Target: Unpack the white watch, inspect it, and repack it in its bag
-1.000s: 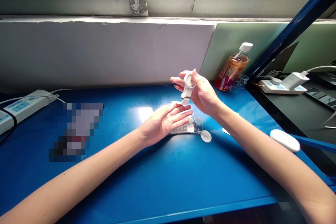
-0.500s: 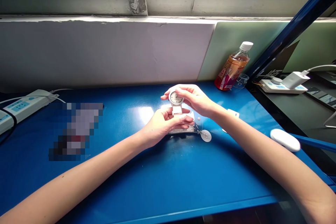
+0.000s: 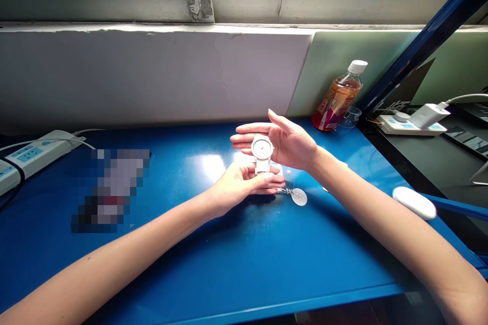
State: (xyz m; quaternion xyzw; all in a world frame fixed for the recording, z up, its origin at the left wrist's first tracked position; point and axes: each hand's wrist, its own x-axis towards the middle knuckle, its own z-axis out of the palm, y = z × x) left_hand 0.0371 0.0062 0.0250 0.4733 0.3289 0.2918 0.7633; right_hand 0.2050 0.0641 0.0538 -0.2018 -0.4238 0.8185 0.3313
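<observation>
A white wristwatch (image 3: 262,148) with a round pale dial stands upright above the desk. My left hand (image 3: 244,182) pinches its lower strap between thumb and fingers. Just behind the watch is my right hand (image 3: 287,142), palm toward me, fingers stretched out to the left and thumb raised. Whether the right fingers touch the back of the watch, I cannot tell. Below the hands lies a round whitish tag (image 3: 299,197) on a short chain, beside a clear plastic piece. My left hand mostly hides a pale packet under it.
The blue desk (image 3: 213,269) runs back to a wall. At left lie a power strip (image 3: 38,155) and a pixelated item (image 3: 118,188). A bottle of red drink (image 3: 337,99) leans at back right. A white oval case (image 3: 414,203) rests near the right edge.
My right hand has let go of the watch's head and opened out behind it, palm showing. The watch has shifted slightly right in my left hand.
</observation>
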